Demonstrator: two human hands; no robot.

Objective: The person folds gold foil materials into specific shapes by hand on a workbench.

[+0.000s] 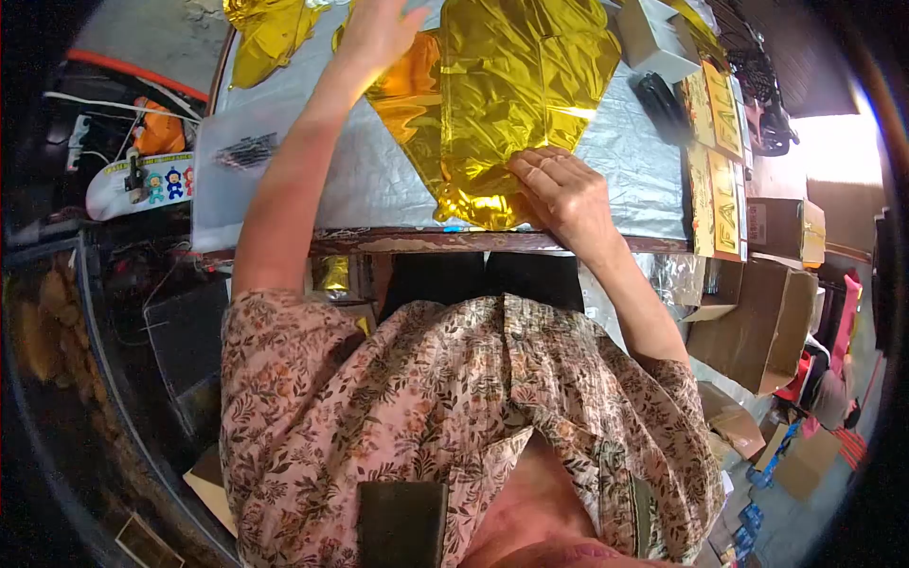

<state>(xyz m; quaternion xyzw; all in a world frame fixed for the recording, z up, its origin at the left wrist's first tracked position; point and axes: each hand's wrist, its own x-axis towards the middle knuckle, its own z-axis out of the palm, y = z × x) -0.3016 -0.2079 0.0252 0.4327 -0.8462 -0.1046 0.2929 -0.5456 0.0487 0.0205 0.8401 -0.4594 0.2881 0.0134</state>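
A flat, crinkled gold foil balloon [516,85] lies across the table, its narrow end bunched near the front edge. My right hand [565,194] is closed on that bunched end, fingers together and bent over the foil; the thumb is hidden. At the top edge of the view, my left hand [383,33] is over the foil's left side, fingers apart and holding nothing that I can see. Part of that hand is cut off by the frame. Another piece of gold foil [270,38] lies at the table's far left corner.
Silvery sheeting [365,180] covers the table. On the right are a white box [655,38], a dark object [660,104] and printed yellow cartons [715,161]. A clear plastic bag [227,199] lies at left. Cardboard boxes [757,322] stand right of the table.
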